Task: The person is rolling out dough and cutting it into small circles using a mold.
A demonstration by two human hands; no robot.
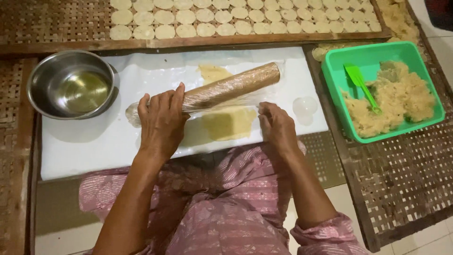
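A plastic-wrapped brown rolling pin [231, 86] lies slanted across a thin sheet of yellow dough [230, 122] on a white plastic-covered board [94, 141]. My left hand [161, 122] rests palm-down on the pin's left part, fingers spread over it. My right hand [276, 126] lies on the board beside the dough's right edge, just under the pin, fingers curled; whether it touches the pin is unclear.
A steel bowl [71, 84] with clear liquid stands at the board's left end. A green tub [424, 80] of yellow dough with a green spatula [361, 85] sits at right. A woven tray [56, 23] with several round dough discs [245, 19] lies behind. A small clear round cutter [305, 106] rests on the board.
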